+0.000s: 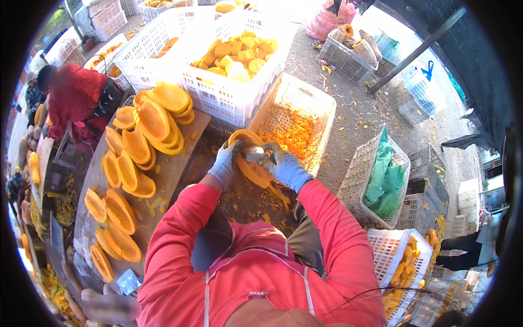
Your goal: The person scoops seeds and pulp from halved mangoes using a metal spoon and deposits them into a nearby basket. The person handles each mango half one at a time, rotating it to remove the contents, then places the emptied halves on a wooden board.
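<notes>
My gloved left hand (226,164) grips the rim of a long, hollow orange squash half (254,171), held tilted in front of my knees. In my gloved right hand (286,165) is a shiny metal scoop-like tool (255,154), its head inside the hollow of the squash; the exact shape of its handle is hidden by my fingers. Just beyond, a plastic crate (324,107) holds a heap of shredded orange pulp (288,128). To my left, a board (163,186) carries several hollowed squash halves (153,120), some stacked and some lying singly.
White crates (220,96) with cut squash chunks (241,55) stand ahead. A crate (354,184) with green plastic (384,184) is at my right, and another with squash pieces (402,274) behind it. A person in red (77,98) bends at the far left. A slanted pole (416,51) rises at right.
</notes>
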{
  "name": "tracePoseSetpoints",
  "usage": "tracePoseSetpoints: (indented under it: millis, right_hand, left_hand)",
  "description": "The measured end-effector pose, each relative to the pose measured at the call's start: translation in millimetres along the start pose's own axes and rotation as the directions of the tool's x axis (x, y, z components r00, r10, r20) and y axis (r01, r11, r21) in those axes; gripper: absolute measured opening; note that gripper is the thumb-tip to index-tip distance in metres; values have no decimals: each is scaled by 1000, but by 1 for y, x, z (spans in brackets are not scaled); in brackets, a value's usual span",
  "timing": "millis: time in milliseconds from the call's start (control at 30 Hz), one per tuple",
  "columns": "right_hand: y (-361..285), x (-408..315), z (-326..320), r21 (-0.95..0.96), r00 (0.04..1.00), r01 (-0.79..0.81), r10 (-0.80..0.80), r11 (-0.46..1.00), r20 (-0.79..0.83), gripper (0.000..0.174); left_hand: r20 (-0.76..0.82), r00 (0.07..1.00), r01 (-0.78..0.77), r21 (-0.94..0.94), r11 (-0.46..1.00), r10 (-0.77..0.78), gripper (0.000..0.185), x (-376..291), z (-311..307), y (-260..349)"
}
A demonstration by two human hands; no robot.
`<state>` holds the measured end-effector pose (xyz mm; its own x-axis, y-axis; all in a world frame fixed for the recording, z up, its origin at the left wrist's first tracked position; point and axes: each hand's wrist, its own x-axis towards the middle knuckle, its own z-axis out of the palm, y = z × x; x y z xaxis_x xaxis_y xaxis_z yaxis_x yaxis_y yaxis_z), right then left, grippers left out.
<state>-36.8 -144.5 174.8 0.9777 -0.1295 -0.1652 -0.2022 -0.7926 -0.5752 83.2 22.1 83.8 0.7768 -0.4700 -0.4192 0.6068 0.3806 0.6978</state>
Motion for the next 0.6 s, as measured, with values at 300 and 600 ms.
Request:
tracePoseSetpoints:
  millis: [300,600]
  right_hand:
    - [23,74,29,386,965,-214,133,898,226,47]
    - [43,103,35,-220,968,-52,103,974,229,45]
  left_hand:
    - [-124,975,-69,626,777,186,32,39,-10,12]
    - [-144,957,-13,847,531,253,34,63,-38,-1]
